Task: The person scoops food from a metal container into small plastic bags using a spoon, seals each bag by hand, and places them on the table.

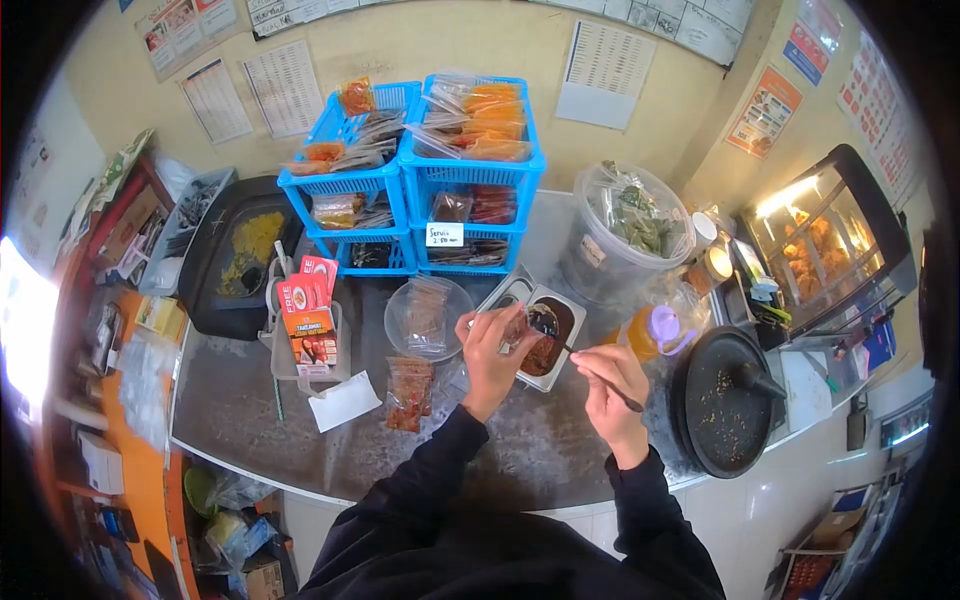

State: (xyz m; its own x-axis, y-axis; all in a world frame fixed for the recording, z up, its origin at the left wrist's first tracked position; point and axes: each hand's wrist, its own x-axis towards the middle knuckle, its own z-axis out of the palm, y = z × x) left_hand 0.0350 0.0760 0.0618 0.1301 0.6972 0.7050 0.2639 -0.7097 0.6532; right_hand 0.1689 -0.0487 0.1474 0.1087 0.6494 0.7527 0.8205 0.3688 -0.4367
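Note:
A metal tray (571,322) holding dark red sauce stands at the middle of the counter. Over its left side, my left hand (490,357) pinches a small clear plastic bag (514,326). My right hand (613,392) grips a dark-handled spoon (590,362), whose far end reaches over the sauce. Sealed packets of reddish food (409,395) lie on the counter left of my left hand. Behind them is a round clear tub (463,306) with more packets inside.
Blue stacked baskets (470,170) of packets stand at the back. A lidded bucket (600,262), orange container (640,333) and stone mortar (722,452) are to the right. Cards (309,310), white paper (345,402) and a black tray (200,290) are left.

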